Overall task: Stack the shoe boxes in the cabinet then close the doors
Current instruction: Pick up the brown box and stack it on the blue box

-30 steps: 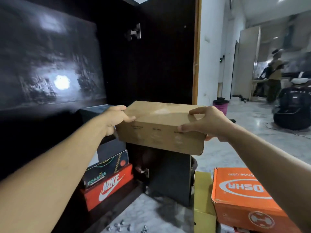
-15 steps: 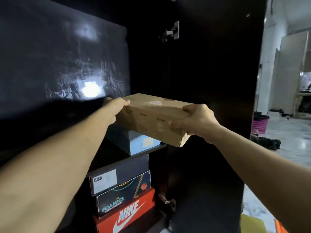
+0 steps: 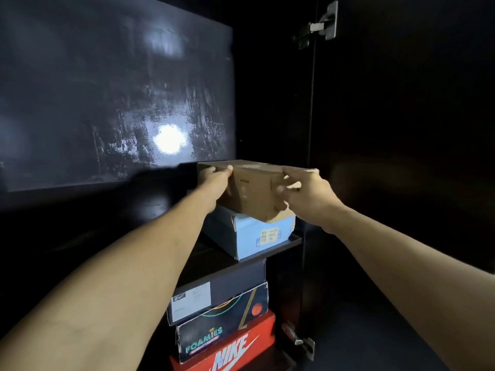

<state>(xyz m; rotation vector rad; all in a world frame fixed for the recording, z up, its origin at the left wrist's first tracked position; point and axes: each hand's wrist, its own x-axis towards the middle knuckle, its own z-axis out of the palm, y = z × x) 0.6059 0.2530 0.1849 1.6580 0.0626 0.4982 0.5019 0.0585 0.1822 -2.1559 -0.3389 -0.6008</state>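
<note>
I held the brown shoe box (image 3: pixel 254 191) by both ends, left hand (image 3: pixel 214 180) and right hand (image 3: pixel 305 191) curled round it. It sat tilted on the blue box (image 3: pixel 257 234) on the cabinet shelf (image 3: pixel 292 243), seemingly so I could square the stack.

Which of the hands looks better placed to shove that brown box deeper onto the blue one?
Probably the right hand: it grips the brown box's near end, which overhangs the blue box. The left hand holds its side.
</note>
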